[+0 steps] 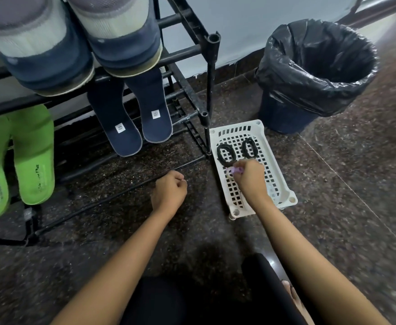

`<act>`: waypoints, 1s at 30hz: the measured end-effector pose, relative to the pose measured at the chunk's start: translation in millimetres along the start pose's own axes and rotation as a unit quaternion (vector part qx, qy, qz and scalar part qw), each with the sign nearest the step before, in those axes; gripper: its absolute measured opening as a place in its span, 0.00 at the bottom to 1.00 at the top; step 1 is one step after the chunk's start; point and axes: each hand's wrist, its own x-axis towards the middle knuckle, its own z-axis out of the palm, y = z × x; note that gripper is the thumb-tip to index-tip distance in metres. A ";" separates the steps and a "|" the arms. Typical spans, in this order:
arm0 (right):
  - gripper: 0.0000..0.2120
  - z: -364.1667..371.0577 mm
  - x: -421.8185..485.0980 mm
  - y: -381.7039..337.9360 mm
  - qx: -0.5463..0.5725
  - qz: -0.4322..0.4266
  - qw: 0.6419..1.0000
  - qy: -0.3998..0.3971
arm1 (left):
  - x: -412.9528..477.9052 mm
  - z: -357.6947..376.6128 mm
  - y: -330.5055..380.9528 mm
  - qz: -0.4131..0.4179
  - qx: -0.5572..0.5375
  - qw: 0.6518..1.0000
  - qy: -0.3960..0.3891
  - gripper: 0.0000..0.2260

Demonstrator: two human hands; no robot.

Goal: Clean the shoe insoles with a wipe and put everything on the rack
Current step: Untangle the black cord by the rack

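Note:
Two navy insoles (131, 113) lean side by side on the lower bars of the black shoe rack (187, 55). Two green insoles (28, 156) lie on the rack at the far left. A pair of navy and white shoes (70, 43) sits on the upper tier. My right hand (251, 177) is inside the white plastic basket (279, 160) and pinches a small purple object (235, 170). Two coiled black shoelaces (236, 150) lie in the basket just beyond that hand. My left hand (168, 193) hovers over the floor, curled and holding nothing.
A bin lined with a black bag (314, 69) stands at the right by the wall. The floor is dark speckled stone. My dark-clothed knees (192, 301) are at the bottom edge.

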 end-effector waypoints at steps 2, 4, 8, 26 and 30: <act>0.07 -10.9 4.9 13.4 -0.002 0.031 0.999 0.017 | -1.8 7.1 7.4 0.014 0.001 1.000 -0.018 0.06; 0.09 -18.0 10.7 25.4 -0.017 0.047 0.998 0.024 | -3.4 14.7 14.7 0.030 -0.002 0.999 -0.041 0.07; 0.09 -27.3 20.1 37.2 -0.047 0.051 0.997 0.031 | -8.8 30.7 31.5 0.063 -0.014 0.994 -0.083 0.08; 0.13 -32.1 28.0 29.6 -0.106 -0.063 0.992 0.041 | -2.9 60.3 60.5 0.073 0.016 0.994 -0.085 0.14; 0.16 -9.5 42.2 11.9 -0.132 -0.112 0.983 -0.060 | -3.6 62.6 60.3 0.074 0.025 0.993 -0.091 0.15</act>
